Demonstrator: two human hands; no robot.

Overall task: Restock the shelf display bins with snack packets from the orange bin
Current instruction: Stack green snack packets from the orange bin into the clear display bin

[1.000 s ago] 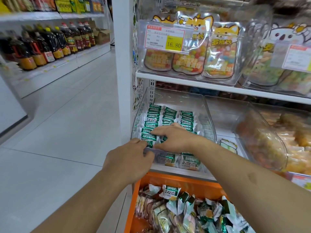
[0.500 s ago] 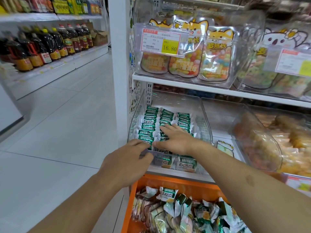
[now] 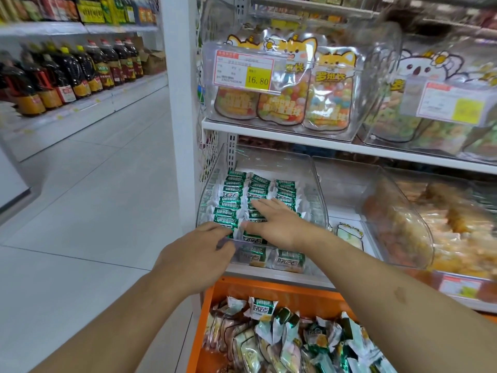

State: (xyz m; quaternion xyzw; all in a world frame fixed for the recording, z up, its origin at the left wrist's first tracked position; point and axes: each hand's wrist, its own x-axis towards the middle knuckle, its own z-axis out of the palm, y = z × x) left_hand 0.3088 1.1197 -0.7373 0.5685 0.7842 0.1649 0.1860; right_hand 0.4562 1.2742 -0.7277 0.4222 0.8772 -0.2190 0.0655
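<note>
Pressing flat on rows of green-and-white snack packets (image 3: 243,196), the right hand (image 3: 271,220) lies palm down with fingers straight inside the clear display bin (image 3: 316,189) on the lower shelf. The left hand (image 3: 197,255) sits at the bin's front lip, fingers curled over its clear edge beside the left column of packets; whether it pinches a packet I cannot tell. Directly below the shelf stands the orange bin (image 3: 271,290), heaped with loose packets.
</note>
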